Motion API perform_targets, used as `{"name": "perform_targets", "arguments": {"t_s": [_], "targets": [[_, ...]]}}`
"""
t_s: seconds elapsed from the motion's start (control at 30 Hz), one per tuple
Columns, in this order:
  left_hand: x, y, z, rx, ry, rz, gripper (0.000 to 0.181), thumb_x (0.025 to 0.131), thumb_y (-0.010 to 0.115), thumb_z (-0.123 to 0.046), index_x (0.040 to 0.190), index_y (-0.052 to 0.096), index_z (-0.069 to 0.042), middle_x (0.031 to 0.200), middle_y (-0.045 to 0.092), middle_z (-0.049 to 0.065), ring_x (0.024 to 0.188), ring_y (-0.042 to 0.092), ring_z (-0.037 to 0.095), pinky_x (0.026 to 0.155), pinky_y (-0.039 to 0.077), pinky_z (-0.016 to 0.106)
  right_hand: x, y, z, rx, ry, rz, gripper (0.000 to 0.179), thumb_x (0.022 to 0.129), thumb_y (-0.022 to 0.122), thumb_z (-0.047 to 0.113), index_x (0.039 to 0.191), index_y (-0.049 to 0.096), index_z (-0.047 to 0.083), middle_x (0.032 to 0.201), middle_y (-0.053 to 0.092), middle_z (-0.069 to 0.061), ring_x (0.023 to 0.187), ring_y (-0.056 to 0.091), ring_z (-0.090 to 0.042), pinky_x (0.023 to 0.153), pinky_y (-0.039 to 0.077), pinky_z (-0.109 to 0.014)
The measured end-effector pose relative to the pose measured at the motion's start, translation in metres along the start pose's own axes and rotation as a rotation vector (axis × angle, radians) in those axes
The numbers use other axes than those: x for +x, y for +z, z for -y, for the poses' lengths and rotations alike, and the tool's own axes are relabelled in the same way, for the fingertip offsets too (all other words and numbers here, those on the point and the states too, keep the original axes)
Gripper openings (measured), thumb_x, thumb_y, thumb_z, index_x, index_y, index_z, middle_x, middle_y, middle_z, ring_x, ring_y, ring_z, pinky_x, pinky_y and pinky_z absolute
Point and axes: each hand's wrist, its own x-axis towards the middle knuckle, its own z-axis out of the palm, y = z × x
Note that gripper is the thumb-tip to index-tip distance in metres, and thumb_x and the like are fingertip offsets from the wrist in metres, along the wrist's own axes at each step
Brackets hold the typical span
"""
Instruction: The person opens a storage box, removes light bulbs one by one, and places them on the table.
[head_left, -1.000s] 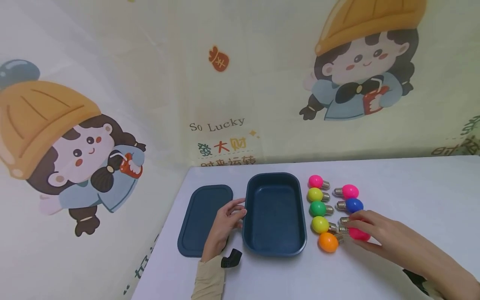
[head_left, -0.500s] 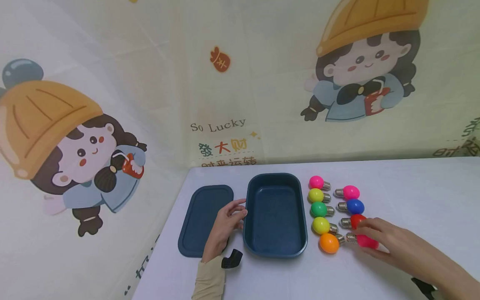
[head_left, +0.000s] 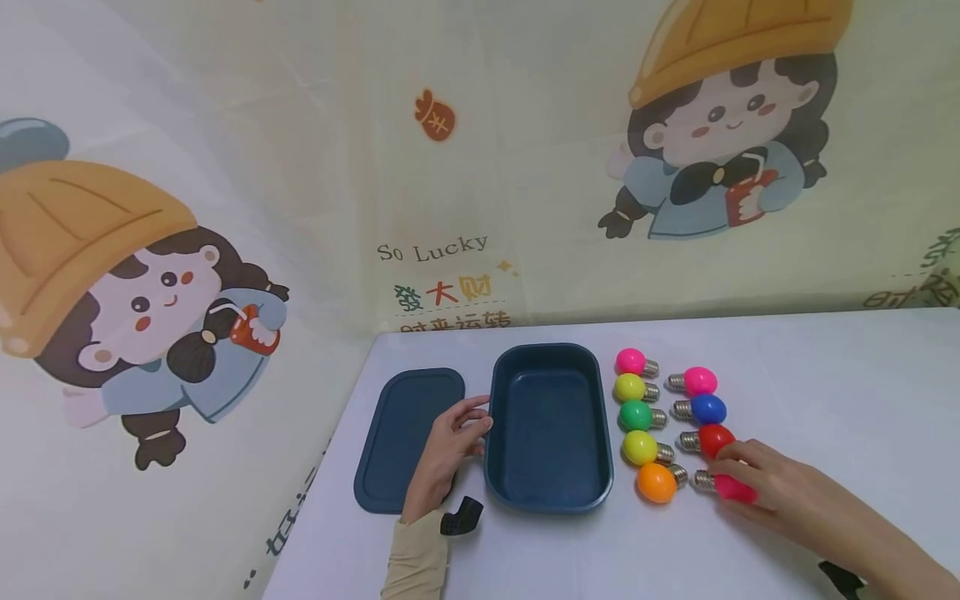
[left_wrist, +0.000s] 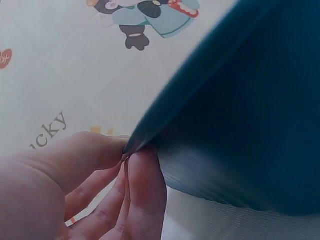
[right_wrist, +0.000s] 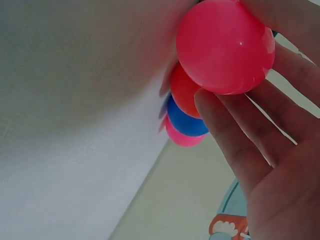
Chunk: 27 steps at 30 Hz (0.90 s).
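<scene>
My left hand [head_left: 450, 446] is at the left side of the dark blue box [head_left: 551, 446]. Its thumb and index finger pinch the box rim in the left wrist view. At the front of the right column of light bulbs, my right hand [head_left: 783, 487] holds a pink light bulb [head_left: 737, 489] by its round end. In the right wrist view that pink ball [right_wrist: 225, 47] sits between thumb and fingers. Just behind it lies a red bulb [head_left: 716, 440], close to the fingertips. Its metal base points left, toward an orange bulb [head_left: 656, 483].
Left of the box lies a flat dark blue lid [head_left: 405, 425]. Right of the box, the left column has a green bulb [head_left: 636, 414], two yellow ones and a pink bulb [head_left: 631, 362]. A blue bulb [head_left: 708, 409] and another pink bulb [head_left: 701, 381] lie behind the red one.
My right hand has moved slightly right and toward me with the pink bulb, uncovering the red bulb. The left hand stays at the box rim.
</scene>
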Motion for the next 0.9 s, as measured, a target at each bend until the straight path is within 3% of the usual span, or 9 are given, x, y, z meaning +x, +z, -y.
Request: {"name": "perform_targets", "arguments": {"t_s": [0.6,0.9], "targets": [[-0.0008,-0.0030,-0.0026,0.031,0.015,-0.006,0.042,0.093,0.071,-0.022,0.134,0.062,-0.013,0.110,0.062,0.009,0.085,0.063,0.016,0.066,0.055,0.026,0.0054,-0.0015,0.0035,-0.020,-0.043,-0.028,0.048,0.065,0.091,0.021,0.109,0.071,0.025,0.110,0.064,0.002,0.100,0.062,-0.024,0.073,0.060,-0.035],[-0.0002,-0.0008,-0.0049,0.063,0.018,-0.029,0.040,0.094,0.070,-0.020,0.133,0.062,-0.011,0.112,0.063,0.013,0.082,0.064,0.013,0.066,0.056,0.025,0.0072,-0.0050,0.0059,-0.015,-0.015,-0.022,0.052,0.064,0.092,0.022,0.111,0.070,0.025,0.113,0.064,0.001,0.104,0.062,-0.026,0.075,0.060,-0.038]]}}
